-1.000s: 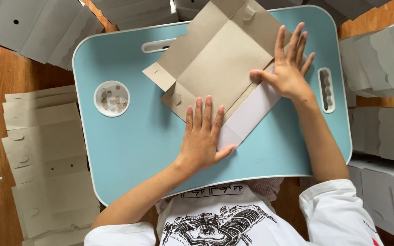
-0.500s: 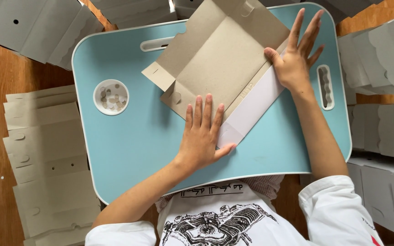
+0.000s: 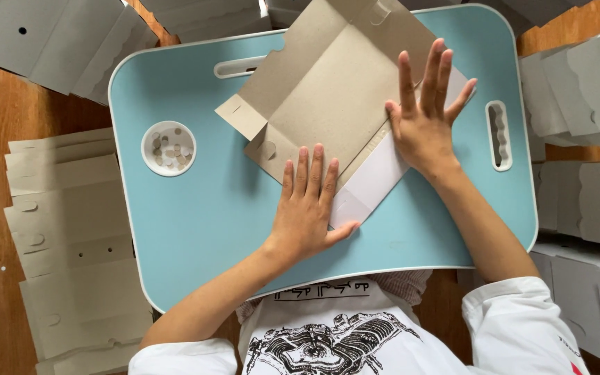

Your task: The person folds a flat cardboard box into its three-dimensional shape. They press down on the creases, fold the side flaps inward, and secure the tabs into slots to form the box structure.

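A flat brown cardboard box blank (image 3: pixel 328 97) lies tilted on a light blue lap table (image 3: pixel 196 222), with its white side (image 3: pixel 376 177) showing along the lower right edge. My left hand (image 3: pixel 307 205) presses flat on the blank's near corner, fingers together and pointing away from me. My right hand (image 3: pixel 425 114) lies flat on the folded right edge, fingers spread. Neither hand grips anything.
A round white cup recess (image 3: pixel 168 148) in the table holds several small pieces. Stacks of flat cardboard blanks (image 3: pixel 64 229) lie on the wooden floor at left, more grey blanks (image 3: pixel 585 90) at right and top left (image 3: pixel 43 42). Two slots pierce the table (image 3: pixel 498 135).
My right hand slid up along the blank's right edge, away from me, pressing the fold. My left hand stayed in place.
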